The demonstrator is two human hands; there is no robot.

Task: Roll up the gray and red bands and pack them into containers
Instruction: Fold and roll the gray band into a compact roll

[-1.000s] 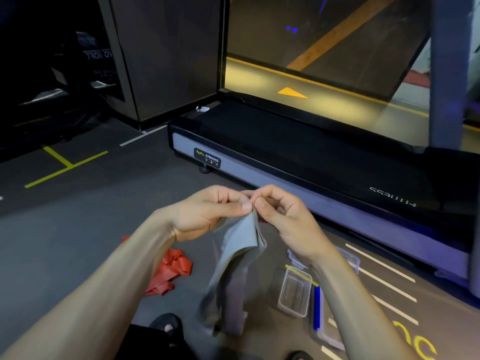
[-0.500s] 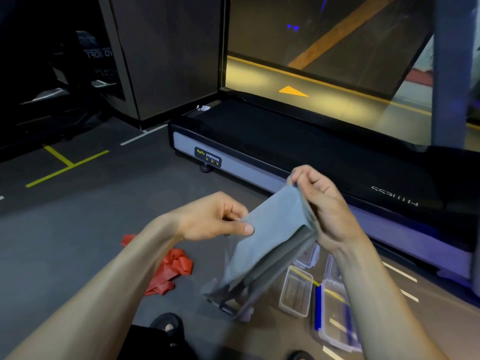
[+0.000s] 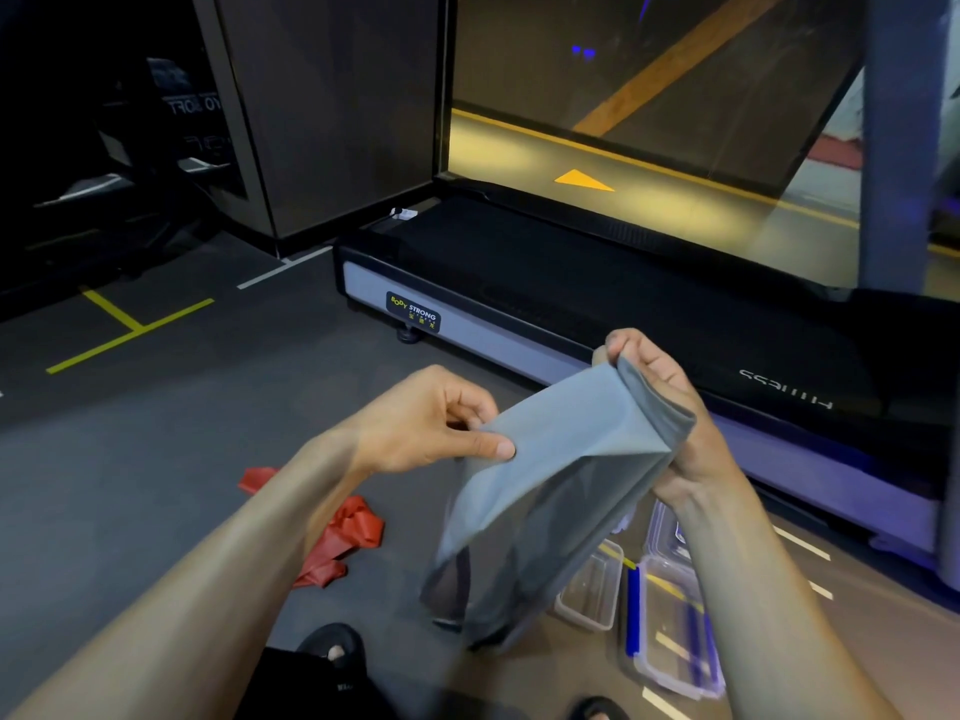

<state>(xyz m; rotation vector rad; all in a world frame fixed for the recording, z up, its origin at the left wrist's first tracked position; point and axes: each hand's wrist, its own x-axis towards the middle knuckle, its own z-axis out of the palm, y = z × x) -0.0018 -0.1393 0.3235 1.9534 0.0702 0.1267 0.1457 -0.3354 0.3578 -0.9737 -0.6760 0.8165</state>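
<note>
Your left hand [image 3: 431, 423] and right hand [image 3: 657, 402] each pinched the gray band [image 3: 550, 491], held above the containers [image 3: 592, 589]; that loose tail could twist and spoil your roll.

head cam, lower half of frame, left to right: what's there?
red band crumpled on the floor → left hand pinching the gray band's edge → gray band stretched between both hands → right hand gripping its upper end. Clear containers sit on the floor under the right forearm, order unclear.
</note>
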